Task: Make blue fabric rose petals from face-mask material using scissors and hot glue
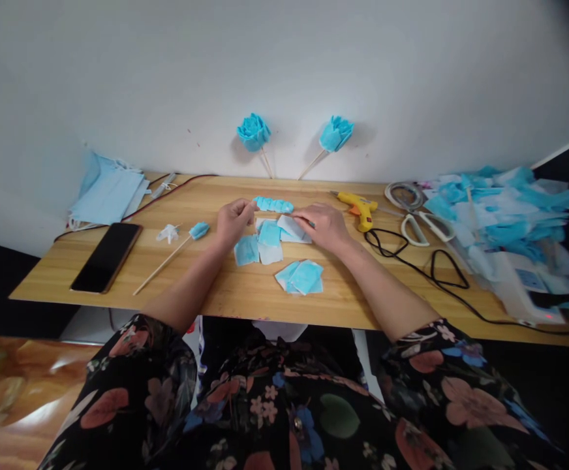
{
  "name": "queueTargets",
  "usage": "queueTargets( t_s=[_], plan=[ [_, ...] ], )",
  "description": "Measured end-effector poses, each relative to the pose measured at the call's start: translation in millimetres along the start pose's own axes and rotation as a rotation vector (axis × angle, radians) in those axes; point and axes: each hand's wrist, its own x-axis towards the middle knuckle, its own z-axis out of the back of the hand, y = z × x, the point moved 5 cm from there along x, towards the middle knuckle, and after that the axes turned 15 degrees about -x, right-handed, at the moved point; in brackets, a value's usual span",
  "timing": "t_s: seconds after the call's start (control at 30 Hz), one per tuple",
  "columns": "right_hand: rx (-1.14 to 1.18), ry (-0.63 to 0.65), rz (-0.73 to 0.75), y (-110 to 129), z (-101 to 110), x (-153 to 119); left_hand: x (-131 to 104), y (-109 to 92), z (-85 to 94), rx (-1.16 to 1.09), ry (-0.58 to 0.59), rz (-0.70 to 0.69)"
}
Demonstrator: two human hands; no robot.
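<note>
Two bare hands work over a pale wood-grain table (245,294), a row of crinkled light-blue petal-like pieces (273,205) lying between them at the centre of the frame. The left hand (235,220) is curled nearly closed at the row's left end, thumb and forefinger drawn together; the right hand (321,225) is half curled, its fingertips at the row's right end. Whether either pinches the material is too small to tell. In the upper centre, a full, many-petalled blue flower (254,132) and a second, slightly looser blue flower (336,134) stand on thin sticks against a white wall (294,65), both apparently finished. A third piece looks barely begun: at left of centre, a pale wooden stick (163,266) lies on the table, carrying only a small, tight blue bud (199,230). The petal-like row appears already shaped but is not attached to that stick. Flat blue-and-white fabric squares (246,250) just below the row, and a small overlapping pile of similar squares (307,278) lower down, seem still unshaped. A yellow glue gun (360,207) lies right of centre, untouched, near a heap of blue and white scraps (500,202) at far right.
</note>
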Motion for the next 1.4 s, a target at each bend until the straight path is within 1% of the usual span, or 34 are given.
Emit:
queueTargets(
  t_s=[0.13, 0.2, 0.27, 0.37, 0.5, 0.57, 0.67, 0.8, 0.87, 0.93, 0.97, 1.03, 1.1, 1.2, 1.3, 1.33, 1.4],
  plan=[
    [-0.019, 0.036, 0.057, 9.4, -0.2, 0.4, -4.0, -5.6, -6.5, 0.073, 0.083, -0.016],
    [-0.048, 0.054, 0.059, 11.9, -1.6, -0.1, -7.9, -9.9, -12.1, 0.139, 0.158, -0.02],
    [-0.072, 0.075, 0.055, 13.7, -3.3, -0.7, -12.6, -13.6, -18.8, 0.213, 0.258, -0.032],
    [-0.093, 0.116, 0.057, 16.9, -6.2, -1.3, -18.6, -16.8, -27.1, 0.305, 0.391, -0.084],
    [-0.115, 0.153, 0.062, 19.6, -9.4, -1.3, -21.5, -15.1, -31.5, 0.4, 0.484, -0.138],
    [-0.106, 0.165, 0.036, 17.0, -11.4, -1.1, -21.8, -13.2, -33.1, 0.459, 0.53, -0.135],
    [-0.026, 0.143, -0.085, 4.3, -13.4, -0.8, -21.7, -12.1, -34.6, 0.497, 0.574, -0.117],
    [0.225, 0.036, -0.315, -22.3, -13.5, -1.7, -20.6, -12.7, -34.2, 0.457, 0.561, -0.088],
    [0.435, -0.045, -0.423, -34.9, -13.3, -2.4, -21.3, -12.9, -34.3, 0.43, 0.561, -0.076],
    [0.693, -0.113, -0.515, -43.9, -14.6, -3.3, -22.2, -13.8, -33.9, 0.398, 0.541, -0.068],
    [0.812, -0.129, -0.552, -46.4, -15.9, -3.7, -22.5, -14.6, -33.3, 0.385, 0.52, -0.069],
    [0.975, -0.117, -0.608, -47.3, -18.8, -4.1, -22.4, -17.3, -31.6, 0.373, 0.458, -0.087],
    [1.045, -0.085, -0.629, -44.3, -20.1, -4.2, -21.8, -21.2, -29.8, 0.367, 0.391, -0.126],
    [1.097, -0.061, -0.615, -37.3, -18.9, -3.9, -19.9, -26.1, -26.9, 0.333, 0.295, -0.17],
    [1.099, -0.036, -0.572, -28.6, -15.4, -3.2, -17.1, -25.7, -23.5, 0.237, 0.215, -0.14],
    [1.084, -0.029, -0.555, -25.3, -13.5, -3.0, -16.5, -24.7, -23.0, 0.202, 0.204, -0.126],
    [1.028, -0.023, -0.517, -18.2, -8.4, -2.8, -16.1, -22.1, -23.8, 0.149, 0.221, -0.103]
  ],
)
